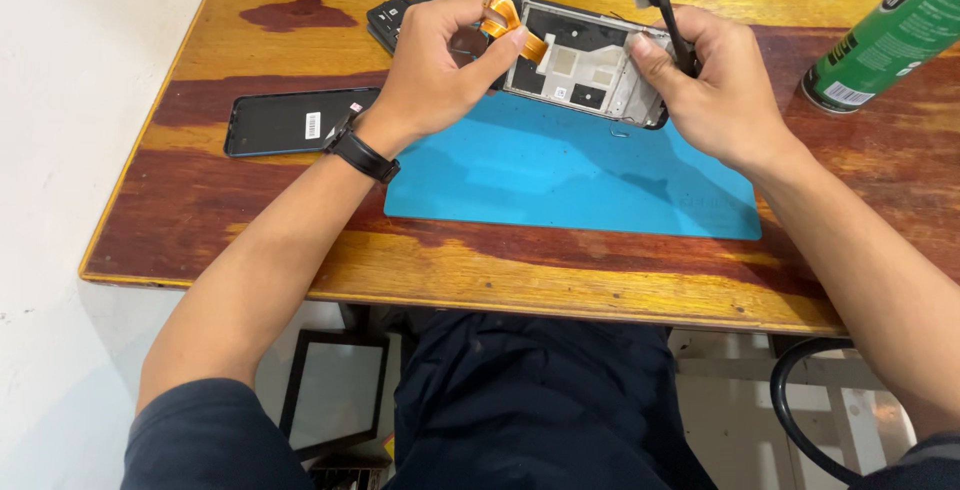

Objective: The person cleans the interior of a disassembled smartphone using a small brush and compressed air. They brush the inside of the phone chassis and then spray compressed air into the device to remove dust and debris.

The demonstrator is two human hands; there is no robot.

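Varnished, glossy wooden surface (560,280), worn in dark patches; matt blue rubbery mat (560,175); opened phone frame (585,70) of dull grey metal with a glossy orange flex ribbon (505,20); black plastic brush (665,10); shiny green metal can (895,35).

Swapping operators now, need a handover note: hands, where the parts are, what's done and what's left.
Left hand: fingers pinch the orange flex cable bent up off the opened phone frame.
Right hand: grips a black brush, bristles up, and steadies the frame's right end.
The frame is held over the far edge of the blue mat. Another opened phone part lies behind it; a separate dark screen panel lies to the left on the wooden table. A green spray can lies to the right.
Done: phone opened, screen panel lying apart.
Left: flex cable in hand, frame not set down.
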